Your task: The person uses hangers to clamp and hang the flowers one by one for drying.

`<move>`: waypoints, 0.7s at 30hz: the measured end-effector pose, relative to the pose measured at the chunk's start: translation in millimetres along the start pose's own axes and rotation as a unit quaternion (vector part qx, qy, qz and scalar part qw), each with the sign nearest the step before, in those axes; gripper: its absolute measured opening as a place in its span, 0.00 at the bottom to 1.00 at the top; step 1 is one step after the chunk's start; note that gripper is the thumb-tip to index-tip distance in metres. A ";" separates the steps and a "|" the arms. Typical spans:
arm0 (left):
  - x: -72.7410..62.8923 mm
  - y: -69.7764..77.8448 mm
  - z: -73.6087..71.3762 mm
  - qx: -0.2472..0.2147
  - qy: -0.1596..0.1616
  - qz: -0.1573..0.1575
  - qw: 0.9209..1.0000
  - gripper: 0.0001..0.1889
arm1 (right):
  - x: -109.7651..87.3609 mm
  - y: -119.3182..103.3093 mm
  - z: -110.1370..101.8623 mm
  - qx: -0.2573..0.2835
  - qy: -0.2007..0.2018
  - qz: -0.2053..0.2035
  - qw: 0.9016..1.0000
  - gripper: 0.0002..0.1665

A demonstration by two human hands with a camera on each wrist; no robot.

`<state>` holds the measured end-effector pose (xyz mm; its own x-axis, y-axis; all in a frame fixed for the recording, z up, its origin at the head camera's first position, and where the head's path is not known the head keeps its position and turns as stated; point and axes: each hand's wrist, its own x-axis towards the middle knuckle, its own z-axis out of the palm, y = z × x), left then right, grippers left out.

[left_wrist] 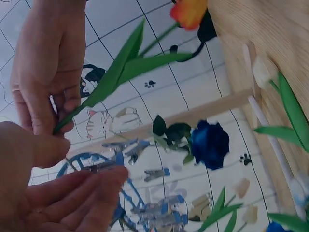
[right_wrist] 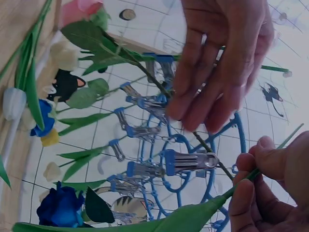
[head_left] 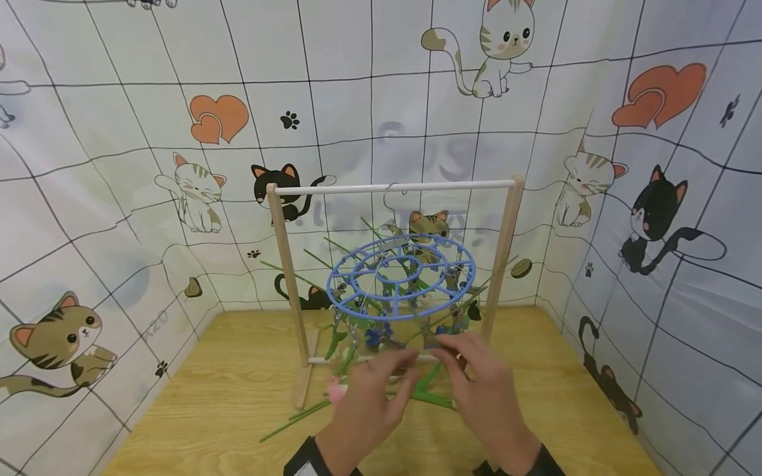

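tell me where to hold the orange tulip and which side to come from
Probably pinch the orange tulip by its bare stem, below the leaves, coming from the end opposite the bloom. It is slim there, while the leaves spread wide. The right hand pinches it there.

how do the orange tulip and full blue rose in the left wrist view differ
The orange tulip is orange blending into yellow, while the blue rose is deep blue. The tulip has long, pointed leaves; the rose has shorter, rounder ones. The right hand pinches the tulip's stem, while the rose is untouched. Both have green leaves.
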<state>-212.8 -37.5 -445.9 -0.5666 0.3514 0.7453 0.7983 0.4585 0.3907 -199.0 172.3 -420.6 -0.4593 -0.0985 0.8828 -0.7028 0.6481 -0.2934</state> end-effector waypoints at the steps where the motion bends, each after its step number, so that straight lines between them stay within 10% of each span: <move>1: 3.0 2.4 3.7 -0.003 -0.019 -0.014 1.000 0.20 | 2.0 0.7 -2.6 0.002 0.008 0.002 1.000 0.23; 6: 13.7 10.7 14.6 -0.006 -0.058 -0.066 0.996 0.27 | 7.9 3.7 -10.6 0.034 0.030 0.022 0.999 0.21; 21: 7.8 5.5 16.8 0.040 0.024 -0.046 0.998 0.26 | 10.3 4.7 1.8 0.168 0.057 0.064 0.982 0.18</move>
<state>-216.3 -18.5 -447.0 -0.6249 0.2659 0.7340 0.7233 0.5511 0.4161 -208.0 172.9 -413.6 -0.5052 0.0646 0.8606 -0.7915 0.3627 -0.4919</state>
